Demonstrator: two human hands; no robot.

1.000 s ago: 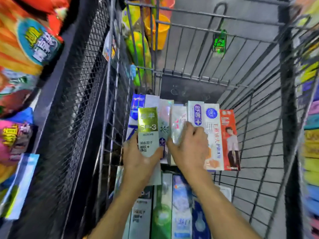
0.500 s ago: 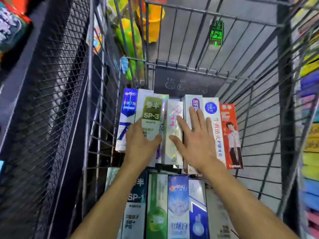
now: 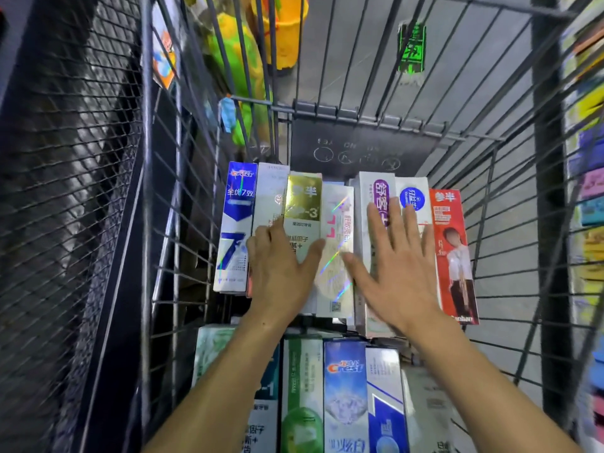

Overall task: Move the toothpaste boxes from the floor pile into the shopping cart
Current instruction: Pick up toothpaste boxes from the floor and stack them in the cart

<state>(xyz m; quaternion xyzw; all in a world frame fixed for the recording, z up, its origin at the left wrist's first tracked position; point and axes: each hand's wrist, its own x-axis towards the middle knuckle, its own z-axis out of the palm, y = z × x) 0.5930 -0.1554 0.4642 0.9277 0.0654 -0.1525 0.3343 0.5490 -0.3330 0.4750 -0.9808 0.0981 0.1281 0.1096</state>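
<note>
Inside the wire shopping cart (image 3: 510,243) a far row of several toothpaste boxes lies side by side: a blue Crest box (image 3: 236,223), a gold-topped box (image 3: 303,207), a holographic white box (image 3: 336,243), a white box with a purple label (image 3: 376,197) and a red box (image 3: 452,253). My left hand (image 3: 277,273) rests on the gold-topped box, thumb out to the right and fingers over its left side. Spread flat, my right hand (image 3: 397,273) presses on the white boxes at the right. A nearer row of boxes (image 3: 343,397) lies under my forearms.
A dark mesh shelf panel (image 3: 75,207) stands along the cart's left side. Yellow and green toys (image 3: 242,60) hang beyond the cart's far end. Colourful packaged goods (image 3: 588,191) line the right edge. Grey floor shows through the cart's bars.
One second ago both hands were holding boxes as they set them into the far row. Now the boxes lie flat, my right hand has opened and spread, and the left rests on top.
</note>
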